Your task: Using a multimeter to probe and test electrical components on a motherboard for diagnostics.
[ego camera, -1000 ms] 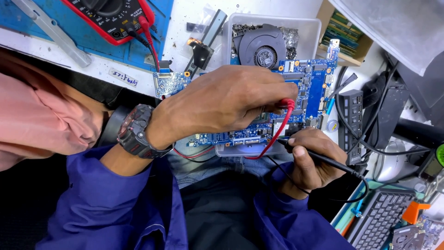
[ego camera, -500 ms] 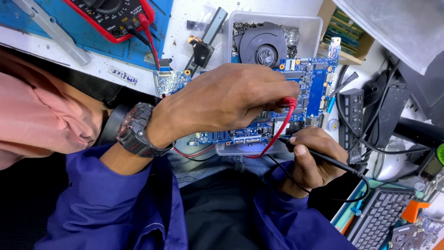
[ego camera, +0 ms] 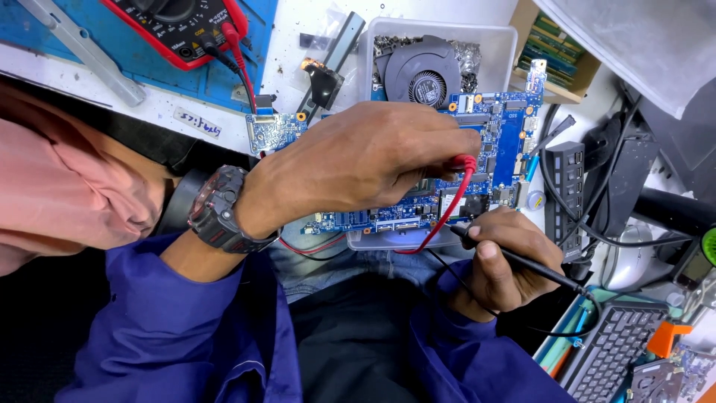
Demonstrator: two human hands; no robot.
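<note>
Little has moved since the earlier frames: both hands stay planted on the blue rectangular laptop circuit board (ego camera: 501, 142), and only the red lead shifts a touch. That board rests on a clear plastic tray at the bench edge, with a grey plastic bin holding a round black cooling fan (ego camera: 425, 75) just behind it. Left hand (ego camera: 365, 160) lies across the middle of the board, its fingers closed round the red-handled test probe (ego camera: 464, 163), whose tip meets the board under the fingers where it cannot be seen. Right hand (ego camera: 507, 257) sits at the board's near edge, fingers pinched pen-fashion on the slim black test probe (ego camera: 514, 257), its point touching the board's front right corner. A red-cased multimeter (ego camera: 175, 26) sits on a blue mat well behind and left of the board, its leads running down to both probes. To do this well, each tip should likely rest steady on a single contact without sliding onto neighbouring pads, with wrists braced against the board's edge
</note>
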